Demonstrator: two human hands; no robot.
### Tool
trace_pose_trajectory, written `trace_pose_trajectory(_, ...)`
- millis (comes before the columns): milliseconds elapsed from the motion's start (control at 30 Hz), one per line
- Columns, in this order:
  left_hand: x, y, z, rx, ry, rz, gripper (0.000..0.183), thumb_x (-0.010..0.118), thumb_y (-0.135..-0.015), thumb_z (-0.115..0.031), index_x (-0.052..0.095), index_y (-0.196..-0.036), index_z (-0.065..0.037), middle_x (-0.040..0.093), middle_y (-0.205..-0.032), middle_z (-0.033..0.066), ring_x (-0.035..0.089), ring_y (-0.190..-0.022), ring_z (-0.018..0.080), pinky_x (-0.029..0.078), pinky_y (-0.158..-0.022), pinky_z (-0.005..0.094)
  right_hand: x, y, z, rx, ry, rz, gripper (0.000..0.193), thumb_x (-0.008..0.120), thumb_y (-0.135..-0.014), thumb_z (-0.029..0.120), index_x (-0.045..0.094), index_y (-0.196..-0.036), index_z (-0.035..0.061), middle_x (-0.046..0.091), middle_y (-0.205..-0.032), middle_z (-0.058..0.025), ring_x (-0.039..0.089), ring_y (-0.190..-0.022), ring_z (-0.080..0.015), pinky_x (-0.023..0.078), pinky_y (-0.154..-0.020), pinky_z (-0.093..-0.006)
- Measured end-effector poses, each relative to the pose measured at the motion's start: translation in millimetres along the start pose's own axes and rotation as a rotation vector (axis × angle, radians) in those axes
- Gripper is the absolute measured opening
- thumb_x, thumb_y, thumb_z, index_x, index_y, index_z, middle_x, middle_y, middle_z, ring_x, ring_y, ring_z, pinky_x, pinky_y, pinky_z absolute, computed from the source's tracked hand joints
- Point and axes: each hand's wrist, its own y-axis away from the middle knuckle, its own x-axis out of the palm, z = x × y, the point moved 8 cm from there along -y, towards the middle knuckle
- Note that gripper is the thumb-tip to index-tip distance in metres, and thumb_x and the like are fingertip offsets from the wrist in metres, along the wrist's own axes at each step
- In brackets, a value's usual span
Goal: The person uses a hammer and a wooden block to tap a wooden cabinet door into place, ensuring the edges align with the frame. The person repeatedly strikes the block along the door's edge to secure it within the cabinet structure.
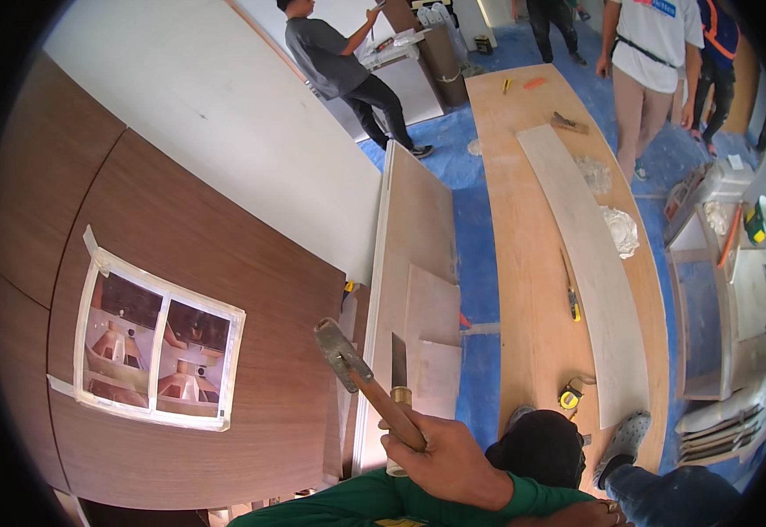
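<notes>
Overall: long wooden surface (523,220) running from one o'clock to five, above a blue-covered floor (478,386); pale strip (607,307) and yellow tape measure (569,398) upon it; brown panelling (190,230) at nine o'clock; right hand (450,457) at six o'clock, forearm coming from five, fingers wrapped around hammer (390,408) and chisel (399,362) together; left hand (609,512) partly cut off at five o'clock, finger state untellable; hammer aslant, head toward eleven o'clock; chisel blade toward twelve.
</notes>
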Motion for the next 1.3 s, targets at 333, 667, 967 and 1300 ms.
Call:
trace_pose_trajectory(333, 18.7, -3.1, 0.1, 0.072, 0.039, 0.030, 0.044, 0.062, -0.097, -0.025, 0.063, -0.130, 0.004, 0.072, -0.102, 0.0128, 0.074, -0.096, 0.0311, 0.059, -0.085, 0.0438, -3.0, -3.0, -4.2, 0.044, -0.009, -0.027, 0.042, 0.075, -0.103, 0.031, 0.072, -0.137, 0.0059, 0.071, -0.087, -0.0137, 0.069, -0.076, -0.0206, 0.057, -0.076, -0.0366)
trace_pose_trajectory(667, 13.3, 5.4, -7.3, 0.074, 0.045, 0.030, 0.044, 0.063, -0.098, -0.024, 0.063, -0.132, 0.004, 0.072, -0.106, 0.0136, 0.073, -0.099, 0.0303, 0.059, -0.087, 0.0434, 4.8, 3.6, -6.2, 0.027, -0.011, -0.056, 0.038, 0.075, -0.105, 0.029, 0.074, -0.135, 0.0070, 0.075, -0.090, -0.0086, 0.070, -0.079, -0.0136, 0.057, -0.077, -0.0342)
trace_pose_trajectory(967, 6.9, 7.0, -4.5, 0.041, 0.024, 0.011, 0.043, 0.063, -0.100, -0.024, 0.063, -0.133, 0.004, 0.072, -0.110, 0.0143, 0.073, -0.102, 0.0295, 0.059, -0.089, 0.0431, 11.6, 4.3, -4.9, 0.031, -0.018, -0.024, 0.037, 0.075, -0.105, 0.028, 0.073, -0.135, 0.0058, 0.073, -0.087, -0.0082, 0.069, -0.078, -0.0131, 0.056, -0.077, -0.0315)
trace_pose_trajectory(1300, 6.8, 3.7, -0.5, 0.035, 0.049, 0.006, 0.043, 0.063, -0.101, -0.023, 0.063, -0.135, 0.003, 0.072, -0.114, 0.0151, 0.073, -0.105, 0.0286, 0.059, -0.091, 0.0427, 6.0, 0.0, -3.4, 0.038, -0.019, -0.022, 0.037, 0.074, -0.105, 0.029, 0.074, -0.134, 0.0068, 0.071, -0.084, -0.0068, 0.067, -0.075, -0.0125, 0.056, -0.073, -0.0316)
